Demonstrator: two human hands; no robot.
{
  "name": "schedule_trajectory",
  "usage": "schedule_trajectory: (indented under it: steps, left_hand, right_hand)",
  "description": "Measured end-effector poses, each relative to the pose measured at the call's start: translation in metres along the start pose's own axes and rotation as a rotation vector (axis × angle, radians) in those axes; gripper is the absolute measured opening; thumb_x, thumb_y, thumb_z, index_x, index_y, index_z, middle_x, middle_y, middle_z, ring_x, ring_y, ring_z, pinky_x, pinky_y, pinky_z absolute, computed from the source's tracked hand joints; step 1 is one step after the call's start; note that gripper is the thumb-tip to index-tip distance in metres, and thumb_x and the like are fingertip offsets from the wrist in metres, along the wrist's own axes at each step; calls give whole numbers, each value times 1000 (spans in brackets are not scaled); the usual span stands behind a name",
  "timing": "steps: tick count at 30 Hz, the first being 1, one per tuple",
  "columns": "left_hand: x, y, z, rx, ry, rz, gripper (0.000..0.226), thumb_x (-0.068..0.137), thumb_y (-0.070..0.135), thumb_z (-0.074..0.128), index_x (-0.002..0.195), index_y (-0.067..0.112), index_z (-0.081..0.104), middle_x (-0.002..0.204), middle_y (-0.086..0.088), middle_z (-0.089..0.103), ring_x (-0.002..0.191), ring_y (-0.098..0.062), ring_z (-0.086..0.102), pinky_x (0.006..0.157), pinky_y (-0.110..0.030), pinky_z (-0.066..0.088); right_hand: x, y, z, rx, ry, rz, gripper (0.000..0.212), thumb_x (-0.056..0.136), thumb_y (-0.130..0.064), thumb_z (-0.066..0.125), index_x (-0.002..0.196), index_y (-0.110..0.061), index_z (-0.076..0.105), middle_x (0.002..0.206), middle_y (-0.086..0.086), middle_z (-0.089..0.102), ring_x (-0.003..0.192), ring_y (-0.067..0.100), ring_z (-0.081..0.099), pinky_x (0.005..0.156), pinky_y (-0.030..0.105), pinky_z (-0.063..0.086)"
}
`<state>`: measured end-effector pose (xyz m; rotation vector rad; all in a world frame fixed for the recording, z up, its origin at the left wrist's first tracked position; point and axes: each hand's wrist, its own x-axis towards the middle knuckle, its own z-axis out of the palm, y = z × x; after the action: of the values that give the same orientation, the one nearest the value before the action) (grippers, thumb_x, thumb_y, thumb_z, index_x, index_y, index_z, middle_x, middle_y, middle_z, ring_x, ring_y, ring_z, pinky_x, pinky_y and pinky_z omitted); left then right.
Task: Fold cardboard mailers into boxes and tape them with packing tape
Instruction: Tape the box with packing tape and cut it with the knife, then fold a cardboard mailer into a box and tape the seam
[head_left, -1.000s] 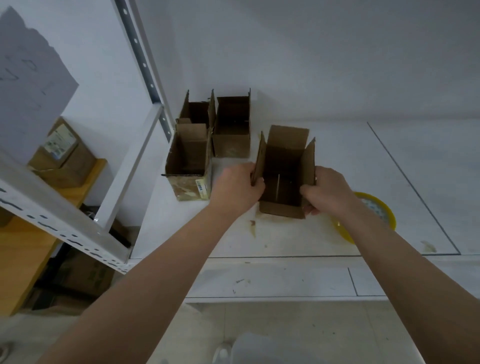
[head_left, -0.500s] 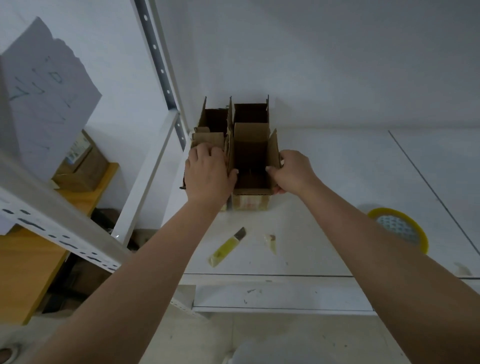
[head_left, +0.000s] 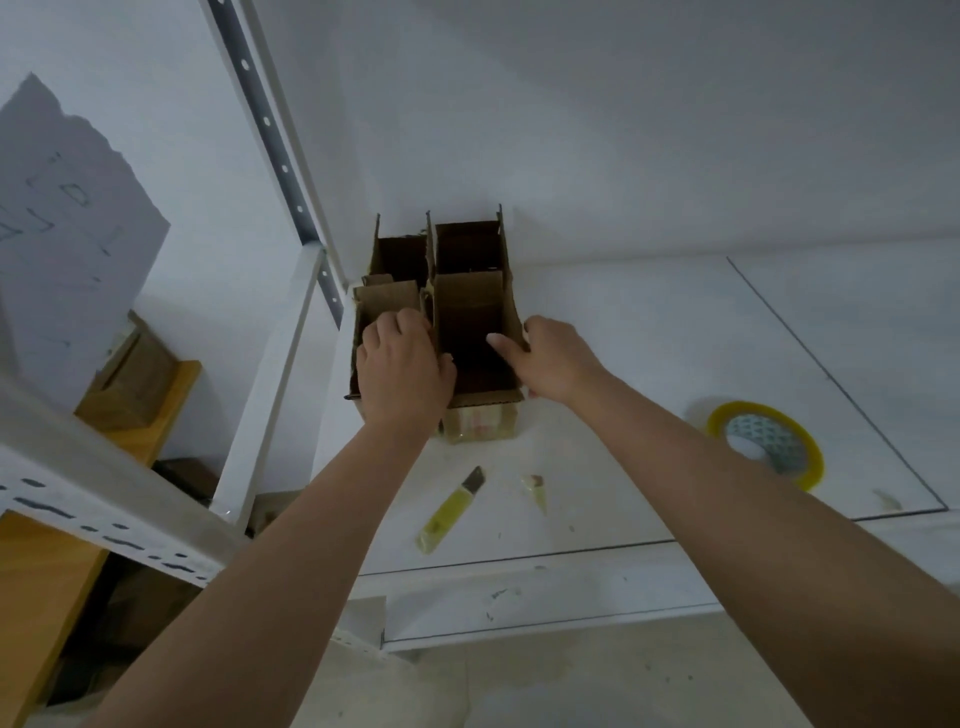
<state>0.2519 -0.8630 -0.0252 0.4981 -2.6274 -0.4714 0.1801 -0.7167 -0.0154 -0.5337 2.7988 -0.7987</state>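
White table (head_left: 649, 332) against a pale wall carries four open-topped boxes, now packed into a tight square between and just beyond the hands. A second ago the newest box (head_left: 475, 332) stood alone out on the table; it has since been pushed in beside the others. Left hand (head_left: 402, 371) curls over its left wall where it meets the neighbouring box (head_left: 387, 304); right hand (head_left: 553, 358) pinches its right wall, thumb inside. Near the right forearm lies the tape roll (head_left: 766, 444); a yellow knife (head_left: 449, 512) lies between the forearms. This box looks stowed, so another mailer likely comes next.
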Motion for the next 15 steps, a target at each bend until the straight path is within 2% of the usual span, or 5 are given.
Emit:
schedule_trajectory:
  steps: [2, 4, 9, 12, 15]
  left_hand:
    - [1, -1, -3, 4, -20, 7, 42, 86, 35, 65, 117, 12, 49, 119, -11, 52, 113, -28, 48, 100, -39, 39]
    - [2, 1, -7, 23, -26, 31, 49, 85, 44, 65, 119, 14, 48, 121, -11, 52, 116, -30, 48, 99, -40, 40]
    - [5, 10, -21, -56, 12, 128, 43, 88, 42, 62, 120, 17, 52, 125, -10, 50, 119, -30, 45, 101, -40, 38]
    - [1, 37, -19, -108, 41, 274, 36, 88, 36, 62, 117, 15, 56, 121, -11, 53, 115, -31, 47, 99, -40, 38]
    - [-13, 74, -8, -133, -4, 428, 31, 89, 31, 60, 114, 13, 59, 119, -10, 55, 115, -29, 47, 96, -37, 38]
  right_hand:
    - [-3, 1, -1, -97, 58, -16, 52, 96, -61, 37, 95, -11, 49, 80, 4, 57, 76, 25, 61, 61, 34, 46]
    - [-7, 5, -4, -213, 144, -59, 55, 97, -61, 31, 105, -11, 52, 81, 2, 56, 75, 24, 58, 59, 33, 41]
    - [-27, 33, -25, -476, 360, -150, 42, 101, -44, 36, 120, -11, 53, 99, 7, 65, 84, 27, 63, 59, 31, 38]
    - [-46, 55, -35, -495, 375, -83, 36, 99, -37, 42, 119, -10, 55, 102, 9, 66, 89, 31, 64, 63, 33, 44]
    - [-67, 78, -44, -515, 359, -5, 34, 98, -36, 45, 119, -11, 56, 105, 8, 65, 93, 31, 64, 68, 33, 46]
